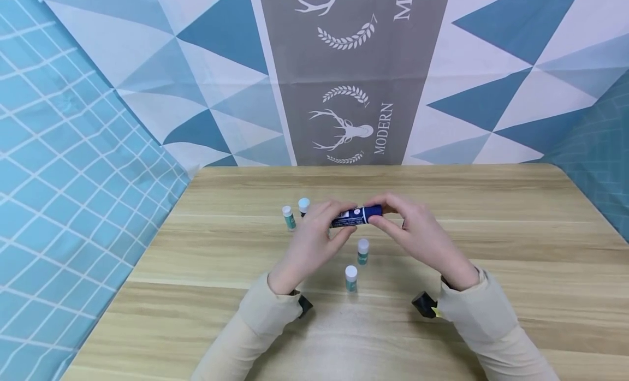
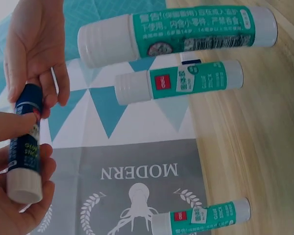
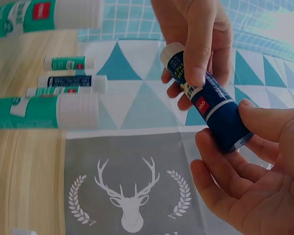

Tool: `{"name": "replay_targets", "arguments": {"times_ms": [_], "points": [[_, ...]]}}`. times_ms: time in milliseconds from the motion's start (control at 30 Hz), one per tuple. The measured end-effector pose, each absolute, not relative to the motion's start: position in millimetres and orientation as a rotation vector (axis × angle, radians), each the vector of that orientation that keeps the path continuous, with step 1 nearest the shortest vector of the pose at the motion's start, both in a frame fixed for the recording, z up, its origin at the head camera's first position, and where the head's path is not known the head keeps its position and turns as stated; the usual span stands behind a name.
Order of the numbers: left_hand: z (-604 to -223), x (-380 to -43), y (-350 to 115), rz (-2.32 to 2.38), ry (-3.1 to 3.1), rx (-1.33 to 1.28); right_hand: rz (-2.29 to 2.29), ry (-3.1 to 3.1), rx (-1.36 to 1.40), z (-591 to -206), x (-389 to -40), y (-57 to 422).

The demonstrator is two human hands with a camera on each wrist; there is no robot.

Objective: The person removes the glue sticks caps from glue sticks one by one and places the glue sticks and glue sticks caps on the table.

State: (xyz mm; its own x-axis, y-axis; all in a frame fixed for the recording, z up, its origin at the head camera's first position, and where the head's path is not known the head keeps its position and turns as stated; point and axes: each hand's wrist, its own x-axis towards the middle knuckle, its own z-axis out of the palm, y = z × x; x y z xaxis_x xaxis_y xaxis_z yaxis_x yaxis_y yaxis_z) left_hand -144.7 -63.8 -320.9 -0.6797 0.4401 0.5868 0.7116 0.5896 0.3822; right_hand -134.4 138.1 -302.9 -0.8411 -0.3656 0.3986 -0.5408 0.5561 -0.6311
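Note:
A dark blue glue stick (image 1: pixel 350 217) with a white base is held up between both hands, its cap on. My left hand (image 1: pixel 314 239) grips the body, its thumb across the label in the left wrist view. With thumb and fingers, my right hand (image 1: pixel 417 233) pinches the blue cap (image 3: pixel 229 126). Below the hands stand two green glue sticks (image 1: pixel 363 252) with white caps, one nearer to me (image 1: pixel 351 279). Beyond my left hand are another green glue stick (image 1: pixel 289 218) and a dark blue one (image 1: pixel 304 205), the latter partly hidden by that hand.
The glue sticks stand upright on a wood-grain table (image 1: pixel 196 315). A patterned cloth (image 1: pixel 344 70) hangs behind its far edge, and blue checked cloth (image 1: pixel 73 179) hangs at the left. Black wrist devices (image 1: pixel 425 304) show under the sleeves.

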Motion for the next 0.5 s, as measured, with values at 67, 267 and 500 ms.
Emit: {"name": "replay_targets", "arguments": {"times_ms": [67,267,500], "points": [[-321.5,-144.1,-63.3,-0.849,-2.386,-0.940,1.171,-2.556,0.778,-302.5,-133.9,137.6],[-321.5,-143.4,-63.0,-0.892,-2.390,-0.936,1.195,-2.527,0.786,-303.8,-134.2,137.4],[-321.1,-144.2,-63.5,-0.893,-2.370,-0.936,1.215,-2.500,0.792,-304.5,-134.6,138.2]]}}
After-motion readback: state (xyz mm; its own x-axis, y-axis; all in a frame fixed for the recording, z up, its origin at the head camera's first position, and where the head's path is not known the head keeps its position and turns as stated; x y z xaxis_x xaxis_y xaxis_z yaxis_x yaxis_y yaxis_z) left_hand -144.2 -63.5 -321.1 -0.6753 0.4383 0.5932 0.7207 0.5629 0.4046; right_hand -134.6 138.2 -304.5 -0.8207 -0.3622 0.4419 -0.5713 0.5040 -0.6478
